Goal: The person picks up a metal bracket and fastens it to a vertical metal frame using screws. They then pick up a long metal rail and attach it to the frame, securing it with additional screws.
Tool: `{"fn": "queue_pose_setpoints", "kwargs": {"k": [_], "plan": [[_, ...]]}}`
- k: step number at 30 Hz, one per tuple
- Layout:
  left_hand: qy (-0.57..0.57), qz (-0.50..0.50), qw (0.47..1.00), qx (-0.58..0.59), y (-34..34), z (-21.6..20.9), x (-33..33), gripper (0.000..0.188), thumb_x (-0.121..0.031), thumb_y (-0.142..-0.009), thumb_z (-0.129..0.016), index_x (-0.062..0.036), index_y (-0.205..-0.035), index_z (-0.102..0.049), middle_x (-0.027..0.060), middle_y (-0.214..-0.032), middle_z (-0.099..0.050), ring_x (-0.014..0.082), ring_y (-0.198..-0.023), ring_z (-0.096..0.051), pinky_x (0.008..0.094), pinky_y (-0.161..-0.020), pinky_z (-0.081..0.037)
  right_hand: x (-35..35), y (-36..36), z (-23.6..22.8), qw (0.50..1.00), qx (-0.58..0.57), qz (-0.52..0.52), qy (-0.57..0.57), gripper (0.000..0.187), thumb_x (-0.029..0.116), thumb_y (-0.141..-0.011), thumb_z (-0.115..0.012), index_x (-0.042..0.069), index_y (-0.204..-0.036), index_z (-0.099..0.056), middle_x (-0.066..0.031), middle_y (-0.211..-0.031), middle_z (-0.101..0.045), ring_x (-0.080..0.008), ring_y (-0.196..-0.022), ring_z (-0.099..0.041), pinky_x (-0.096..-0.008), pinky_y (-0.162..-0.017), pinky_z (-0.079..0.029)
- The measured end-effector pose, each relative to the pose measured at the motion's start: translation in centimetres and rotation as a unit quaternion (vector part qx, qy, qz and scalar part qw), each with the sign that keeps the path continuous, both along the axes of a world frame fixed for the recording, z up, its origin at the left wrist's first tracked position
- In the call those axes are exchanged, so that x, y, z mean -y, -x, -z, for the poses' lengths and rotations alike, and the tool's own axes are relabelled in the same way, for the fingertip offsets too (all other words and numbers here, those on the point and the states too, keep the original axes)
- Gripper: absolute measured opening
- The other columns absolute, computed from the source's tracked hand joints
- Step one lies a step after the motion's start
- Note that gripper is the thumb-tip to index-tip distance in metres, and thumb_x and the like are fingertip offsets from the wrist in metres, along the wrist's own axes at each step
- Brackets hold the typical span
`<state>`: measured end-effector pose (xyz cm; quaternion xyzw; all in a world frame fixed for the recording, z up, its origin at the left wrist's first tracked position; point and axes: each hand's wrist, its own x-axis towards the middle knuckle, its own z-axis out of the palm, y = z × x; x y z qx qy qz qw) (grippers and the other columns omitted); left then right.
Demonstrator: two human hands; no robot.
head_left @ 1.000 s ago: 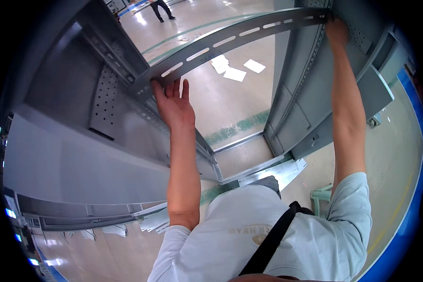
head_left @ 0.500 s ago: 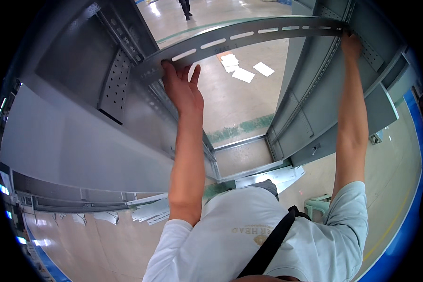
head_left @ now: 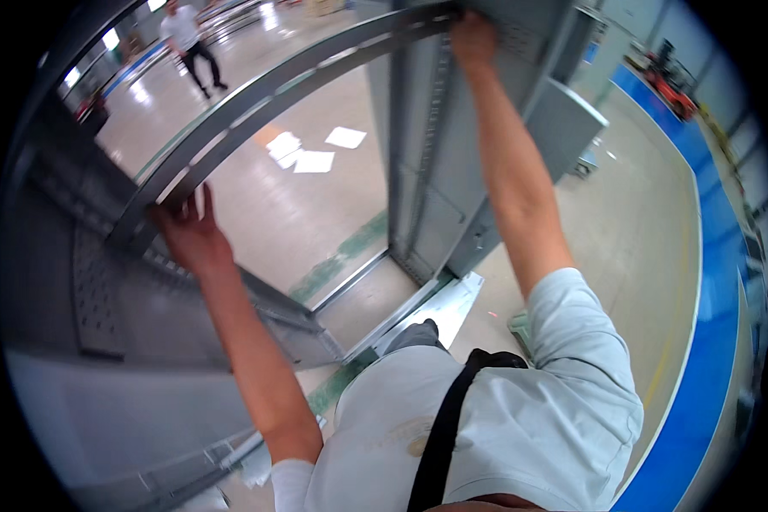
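A long grey slotted metal crossbar [head_left: 230, 113] spans the top of an open grey cabinet frame [head_left: 414, 183], its left end lower in view than its right. Near the left end, my left hand [head_left: 198, 237] grips the bar, with some fingers raised past its lower edge; the hand is slightly blurred. My right hand [head_left: 474, 41] is closed around the far right end, beside the upright rail, and its fingertips are partly hidden. Below my left hand stands a cabinet side with a perforated plate [head_left: 94, 294], smeared by motion.
White sheets [head_left: 314, 162] lie on the floor beyond the frame. A person [head_left: 189, 38] stands at the far left. A pale green stool [head_left: 520, 327] is by my right side, and a cabinet door [head_left: 572, 124] sticks out at right. A red forklift [head_left: 674, 92] is far right.
My view has turned right, so the cabinet, bar and both hands appear further left and tilted. Both hands keep their hold on the bar. The person at the back shows more fully.
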<state>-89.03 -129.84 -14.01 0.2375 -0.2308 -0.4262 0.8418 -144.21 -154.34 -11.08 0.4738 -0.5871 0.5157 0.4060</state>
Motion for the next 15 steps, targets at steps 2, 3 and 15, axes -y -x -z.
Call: {"fn": "queue_pose_setpoints", "kwargs": {"k": [2,3,15], "plan": [[0.010,-0.041,0.999,0.031,-0.4,-1.4,-1.5,0.063,-0.055,-0.097,-0.050,-0.0113,-0.142,-0.040,0.0155,-0.134,-0.049,0.0306,-0.125,-0.049,0.0497,-0.105,-0.047,-2.5,-7.6,-2.7,0.998,-0.004,-0.056,-0.010,0.029,0.027,-0.094,-0.050,0.004,-0.107,-0.064,-0.0232,-0.094,-0.067,-0.0440,-0.087,-0.063,-0.0558,-0.078,-0.050],[0.010,-0.034,0.999,0.034,-0.1,-2.1,-1.6,0.067,-0.058,-0.095,-0.053,-0.0125,-0.142,-0.040,0.0151,-0.133,-0.050,0.0298,-0.125,-0.049,0.0491,-0.104,-0.047,-4.1,-8.6,-3.6,0.997,0.020,-0.053,-0.050,0.029,0.026,-0.094,-0.050,0.004,-0.106,-0.064,-0.0238,-0.094,-0.067,-0.0437,-0.087,-0.063,-0.0552,-0.078,-0.050],[0.098,-0.047,0.992,-0.070,3.4,-4.5,1.9,0.056,-0.057,-0.096,-0.051,-0.0101,-0.128,-0.052,0.0133,-0.128,-0.057,0.0267,-0.118,-0.058,0.0459,-0.105,-0.045,-11.6,-13.3,-3.2,0.503,0.591,-0.584,-0.237,0.061,0.067,-0.087,-0.060,0.005,-0.086,-0.060,-0.0018,-0.059,-0.051,-0.0066,-0.043,-0.030,-0.0252,-0.040,-0.022]]}}
